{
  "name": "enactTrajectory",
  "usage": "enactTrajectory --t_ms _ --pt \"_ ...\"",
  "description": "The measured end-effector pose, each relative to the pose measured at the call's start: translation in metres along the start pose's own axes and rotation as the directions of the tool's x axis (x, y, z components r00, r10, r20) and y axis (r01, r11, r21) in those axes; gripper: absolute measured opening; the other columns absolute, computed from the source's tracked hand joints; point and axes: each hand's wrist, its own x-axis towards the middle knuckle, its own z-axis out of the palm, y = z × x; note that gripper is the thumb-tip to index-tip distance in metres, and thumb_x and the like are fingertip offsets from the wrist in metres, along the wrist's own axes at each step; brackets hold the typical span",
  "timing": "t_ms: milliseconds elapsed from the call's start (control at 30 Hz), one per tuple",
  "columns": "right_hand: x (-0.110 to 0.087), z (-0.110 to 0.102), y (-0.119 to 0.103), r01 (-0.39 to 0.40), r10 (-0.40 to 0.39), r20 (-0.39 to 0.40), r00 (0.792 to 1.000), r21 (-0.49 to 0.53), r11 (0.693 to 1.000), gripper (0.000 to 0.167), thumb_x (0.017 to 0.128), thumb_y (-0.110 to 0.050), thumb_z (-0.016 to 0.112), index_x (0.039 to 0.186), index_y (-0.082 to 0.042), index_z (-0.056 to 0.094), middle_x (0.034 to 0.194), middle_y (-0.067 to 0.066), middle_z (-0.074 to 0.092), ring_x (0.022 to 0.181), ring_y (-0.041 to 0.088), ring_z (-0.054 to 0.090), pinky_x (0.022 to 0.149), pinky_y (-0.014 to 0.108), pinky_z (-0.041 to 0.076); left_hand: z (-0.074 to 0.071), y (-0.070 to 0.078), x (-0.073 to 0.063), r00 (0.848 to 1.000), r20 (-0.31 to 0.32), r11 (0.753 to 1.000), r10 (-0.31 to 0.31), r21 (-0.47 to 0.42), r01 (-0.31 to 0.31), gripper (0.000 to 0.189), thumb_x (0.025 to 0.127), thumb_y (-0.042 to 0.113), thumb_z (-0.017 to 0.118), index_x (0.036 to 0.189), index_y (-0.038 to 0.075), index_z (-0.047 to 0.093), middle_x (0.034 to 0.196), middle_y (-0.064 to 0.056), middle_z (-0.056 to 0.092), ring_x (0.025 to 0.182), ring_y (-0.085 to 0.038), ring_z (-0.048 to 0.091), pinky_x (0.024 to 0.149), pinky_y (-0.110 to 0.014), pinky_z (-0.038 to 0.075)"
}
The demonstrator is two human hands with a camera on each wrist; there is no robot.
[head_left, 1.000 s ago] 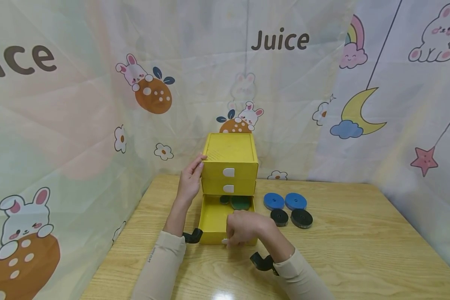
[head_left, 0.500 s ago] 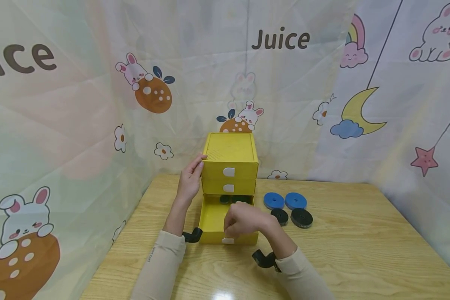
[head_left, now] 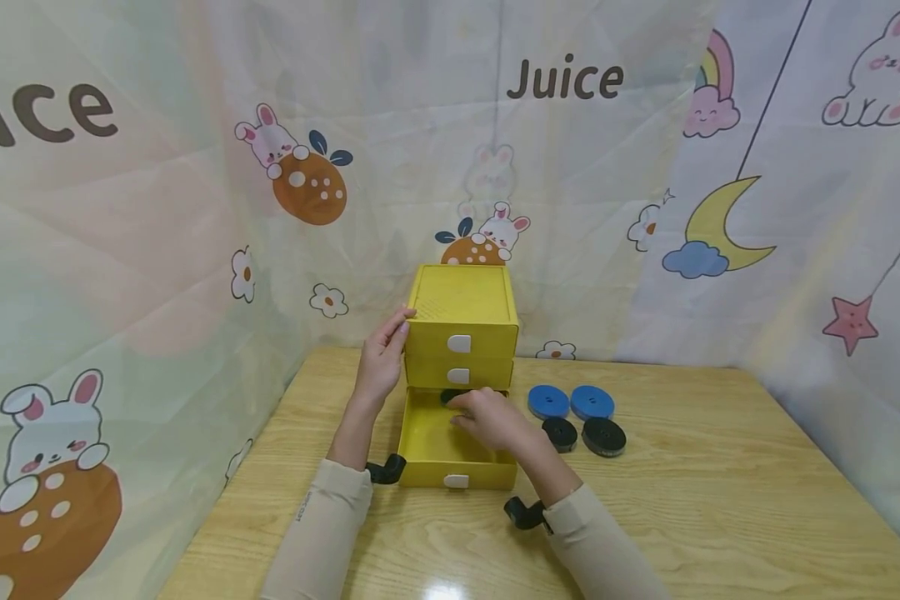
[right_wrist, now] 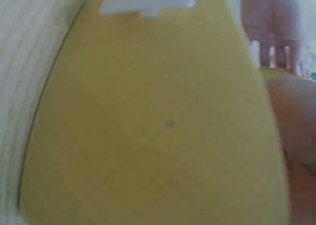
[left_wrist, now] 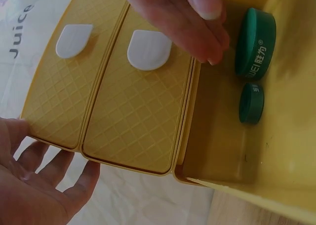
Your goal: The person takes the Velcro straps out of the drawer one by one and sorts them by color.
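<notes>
A yellow drawer unit [head_left: 462, 296] stands on the table with its bottom drawer [head_left: 422, 432] pulled out. My left hand [head_left: 380, 360] rests against the unit's left side, fingertips at the upper front corner. My right hand [head_left: 495, 421] reaches over the drawer from the right, fingers pointing toward the back. In the left wrist view, a large green tape roll [left_wrist: 256, 45] and a small green roll [left_wrist: 251, 104] stand inside the drawer. The right fingers [left_wrist: 192, 32] are extended near the large roll, apart from it. In the head view, this hand mostly hides that roll.
Right of the unit lie two blue rolls [head_left: 548, 402] and two black rolls [head_left: 603, 437] on the wooden table [head_left: 705, 492]. White tabs [head_left: 459, 343] mark the drawer fronts. A printed curtain [head_left: 570, 208] surrounds the table at the back and sides.
My right hand has moved from the bottom drawer's front tab up and back over the drawer, its fingers straightening. The left hand stays at the unit's side.
</notes>
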Motion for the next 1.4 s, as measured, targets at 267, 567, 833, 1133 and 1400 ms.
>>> enactTrajectory --t_ms 267,567,833,1133,1400 --pt "0.014 0.009 0.014 -0.050 0.064 0.139 0.988 -0.103 0.993 0.043 0.104 -0.023 0.066 0.143 -0.004 0.063 0.142 0.011 0.067 0.131 0.029 0.064 0.109 0.048 0.052 -0.001 -0.001 -0.001 1.000 0.001 1.000 -0.012 0.008 0.012 0.033 0.111 0.029 0.050 0.139 0.022 0.066 0.166 0.008 0.040 0.155 -0.009 0.033 0.122 -0.040 0.039" --pt "0.030 0.026 0.028 -0.040 0.120 0.264 0.957 -0.290 0.956 0.063 0.107 -0.041 0.058 0.159 -0.009 0.043 0.164 0.011 0.043 0.151 0.030 0.042 0.124 0.048 0.036 -0.002 -0.001 -0.001 1.000 0.007 1.000 -0.002 0.005 0.002 0.034 0.112 0.027 0.050 0.140 0.017 0.065 0.165 0.002 0.041 0.156 -0.014 0.032 0.125 -0.039 0.034" --pt "0.035 0.030 0.031 -0.050 0.107 0.179 0.978 -0.297 0.954 0.050 0.104 -0.039 0.064 0.146 -0.013 0.056 0.141 0.007 0.065 0.127 0.026 0.064 0.108 0.045 0.051 -0.002 0.002 0.002 1.000 -0.009 1.000 0.006 0.018 -0.006 0.033 0.112 0.027 0.050 0.139 0.020 0.067 0.164 0.003 0.043 0.155 -0.013 0.033 0.125 -0.040 0.035" --pt "0.026 0.029 0.034 0.016 0.014 0.135 0.991 -0.224 0.974 0.012 0.099 -0.027 0.074 0.104 -0.017 0.067 0.095 -0.006 0.067 0.081 0.010 0.058 0.075 0.031 0.051 0.002 -0.001 -0.001 1.000 0.002 1.000 -0.018 0.007 0.018 0.033 0.112 0.028 0.050 0.140 0.022 0.066 0.166 0.005 0.040 0.156 -0.014 0.032 0.123 -0.042 0.038" --pt "0.019 0.021 0.031 0.135 -0.132 0.056 0.990 -0.060 0.989 0.010 0.097 -0.021 0.076 0.104 -0.014 0.074 0.097 -0.004 0.073 0.084 0.010 0.065 0.078 0.032 0.057 0.000 0.000 0.000 1.000 0.002 1.000 -0.005 0.016 0.005 0.033 0.112 0.029 0.050 0.140 0.022 0.066 0.165 0.006 0.042 0.156 -0.013 0.032 0.123 -0.043 0.037"
